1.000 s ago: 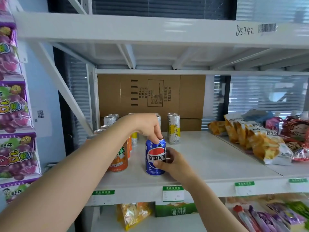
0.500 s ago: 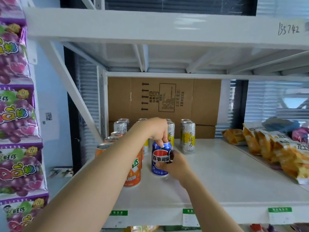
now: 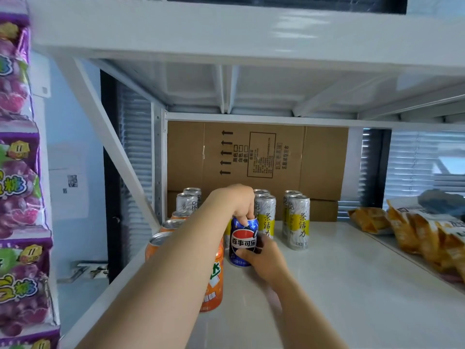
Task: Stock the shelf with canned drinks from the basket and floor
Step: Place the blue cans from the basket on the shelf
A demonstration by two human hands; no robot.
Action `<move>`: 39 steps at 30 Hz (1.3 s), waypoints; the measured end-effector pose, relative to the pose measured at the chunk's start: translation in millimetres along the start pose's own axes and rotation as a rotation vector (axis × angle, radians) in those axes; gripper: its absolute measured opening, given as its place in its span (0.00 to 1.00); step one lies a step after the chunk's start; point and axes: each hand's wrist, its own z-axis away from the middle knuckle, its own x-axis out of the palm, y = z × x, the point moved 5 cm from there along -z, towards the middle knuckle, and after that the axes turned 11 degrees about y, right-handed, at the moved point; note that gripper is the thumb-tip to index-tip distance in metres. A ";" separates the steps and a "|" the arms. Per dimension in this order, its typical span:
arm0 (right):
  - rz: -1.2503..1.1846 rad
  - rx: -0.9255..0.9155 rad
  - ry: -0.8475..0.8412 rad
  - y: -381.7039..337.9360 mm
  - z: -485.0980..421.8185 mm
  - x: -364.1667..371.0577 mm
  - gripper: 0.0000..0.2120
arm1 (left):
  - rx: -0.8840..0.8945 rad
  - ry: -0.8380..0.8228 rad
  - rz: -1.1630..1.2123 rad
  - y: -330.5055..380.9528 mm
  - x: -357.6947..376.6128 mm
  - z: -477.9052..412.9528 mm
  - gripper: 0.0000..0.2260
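Observation:
A blue Pepsi can [image 3: 243, 244] stands upright on the white shelf [image 3: 339, 285]. My left hand [image 3: 235, 202] pinches its top rim from above. My right hand [image 3: 264, 258] wraps its lower right side. Just behind it stand silver and yellow tea cans [image 3: 298, 221], and more silver cans [image 3: 187, 202] sit at the back left. Several orange soda cans [image 3: 214, 280] line the left side, partly hidden by my left forearm. The basket and floor are out of view.
A brown cardboard box [image 3: 261, 157] fills the back of the shelf. Orange snack bags [image 3: 425, 235] lie at the right. Purple grape candy bags [image 3: 17, 187] hang at the far left. The upper shelf board [image 3: 226, 34] is close overhead.
Both hands have slid the Pepsi can from the front edge deeper into the shelf, up to the tea cans. The camera has moved closer and the view has tilted up.

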 end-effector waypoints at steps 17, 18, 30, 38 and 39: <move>0.028 -0.140 -0.027 5.5 -0.7 -1.6 0.22 | -0.025 0.018 0.044 -26.0 5.3 -7.8 0.16; 0.028 -0.131 -0.027 6.2 -1.1 -1.0 0.21 | -0.032 0.024 0.052 -27.6 5.5 -7.8 0.16; 0.135 -0.077 0.038 7.2 -0.5 -2.3 0.18 | -0.058 0.143 0.077 -22.7 15.7 -7.0 0.16; 0.085 0.047 0.096 -2.1 15.5 -15.6 0.04 | -0.181 0.215 0.330 -31.3 9.6 18.6 0.18; 0.083 0.079 0.124 -3.8 16.8 -20.4 0.03 | -0.192 0.250 0.381 -33.1 2.4 24.0 0.18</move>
